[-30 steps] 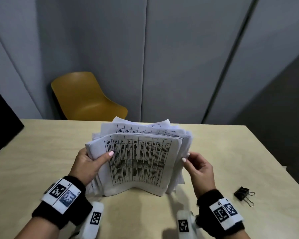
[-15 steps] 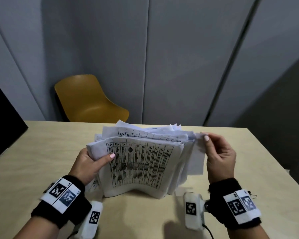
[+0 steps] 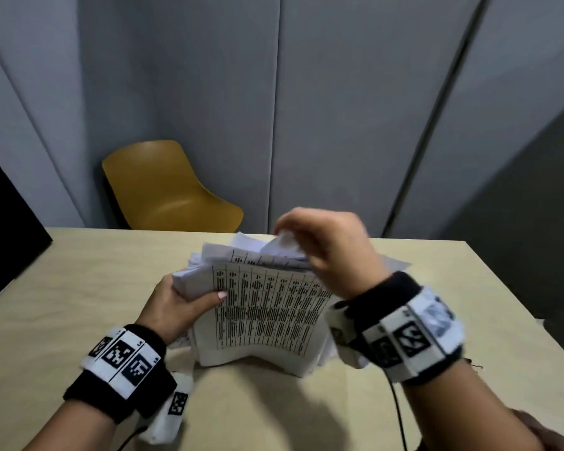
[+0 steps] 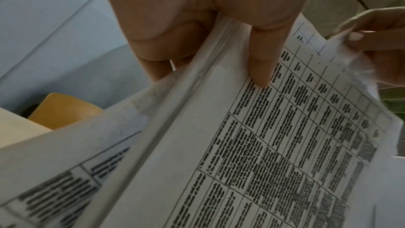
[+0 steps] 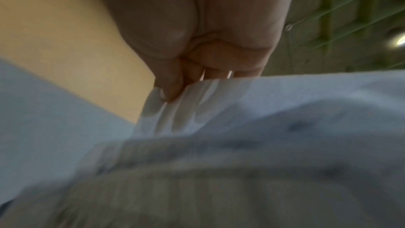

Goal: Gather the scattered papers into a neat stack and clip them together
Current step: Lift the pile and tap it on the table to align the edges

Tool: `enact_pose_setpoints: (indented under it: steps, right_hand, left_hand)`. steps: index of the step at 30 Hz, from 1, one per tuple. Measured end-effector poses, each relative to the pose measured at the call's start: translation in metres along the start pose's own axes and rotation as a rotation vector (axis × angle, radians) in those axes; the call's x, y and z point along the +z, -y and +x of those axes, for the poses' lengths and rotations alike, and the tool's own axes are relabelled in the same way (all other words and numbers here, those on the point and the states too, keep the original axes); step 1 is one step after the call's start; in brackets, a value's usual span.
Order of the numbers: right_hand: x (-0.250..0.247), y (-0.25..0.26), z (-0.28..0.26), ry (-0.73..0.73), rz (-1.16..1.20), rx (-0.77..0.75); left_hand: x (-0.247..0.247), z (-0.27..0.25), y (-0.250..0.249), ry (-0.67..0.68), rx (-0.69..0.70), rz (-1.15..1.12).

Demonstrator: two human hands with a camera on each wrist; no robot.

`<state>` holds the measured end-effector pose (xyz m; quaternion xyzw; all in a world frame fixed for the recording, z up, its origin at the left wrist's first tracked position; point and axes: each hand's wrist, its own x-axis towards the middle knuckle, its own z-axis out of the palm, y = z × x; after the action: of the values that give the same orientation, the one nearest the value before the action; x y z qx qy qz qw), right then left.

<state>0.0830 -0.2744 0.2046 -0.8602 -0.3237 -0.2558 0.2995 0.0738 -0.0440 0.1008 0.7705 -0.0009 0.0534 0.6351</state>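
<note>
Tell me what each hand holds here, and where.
The left hand grips the paper stack at its left edge; the right hand pinches sheets at the stack's top edge.

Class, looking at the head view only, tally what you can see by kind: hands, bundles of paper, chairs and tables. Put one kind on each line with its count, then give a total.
Hands: 2, the left hand and the right hand
Bundles of paper: 1, the paper bundle
Chairs: 1, the yellow chair
Tables: 1, the table
Total: 5
</note>
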Motion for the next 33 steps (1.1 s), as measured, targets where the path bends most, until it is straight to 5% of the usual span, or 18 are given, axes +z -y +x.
enact_pose_setpoints:
  steps: [4,8,10,13,15,17,22,25,30,33]
  right_hand:
    - [0.043,0.019,-0.003,0.110,0.028,-0.047]
    - [0.029,-0.012,-0.026,-0.173,-0.001,0.065]
    - [0.018,-0.037,-0.045,-0.243,0.098,0.235]
    - [0.023,-0.071,-0.072,-0.114,0.592,0.636]
    - [0.031,-0.084,-0.085,-0.044,0.848,0.750]
    - [0.040,-0.087,-0.088,-0.019,0.905,0.754]
    - [0.053,-0.060,-0.074,-0.270,0.719,0.554]
    - [0.043,-0.048,-0.078,-0.339,0.818,0.499]
    - [0.047,-0.057,-0.104,-0.271,0.840,0.676]
    - [0.059,-0.062,-0.103,-0.278,0.781,0.757]
  left_hand:
    - [0.003,0.001,0.004,-0.016,0.017,0.010]
    - [0.000,-0.001,0.003,-0.028,0.011,-0.045]
    - [-0.003,-0.003,0.004,-0.022,0.017,-0.060]
    - [-0.006,-0.004,0.002,0.018,0.019,-0.124]
    - [-0.003,-0.005,-0.001,0.084,0.024,-0.134]
    - [0.001,-0.004,-0.002,0.082,0.028,-0.109]
    - [0.028,-0.003,-0.013,-0.127,0.146,-0.059]
    - [0.030,-0.009,-0.019,-0.166,0.197,-0.066]
    - [0.020,-0.013,-0.006,-0.116,0.218,-0.151]
    - [0.030,-0.014,-0.005,-0.210,0.219,-0.147]
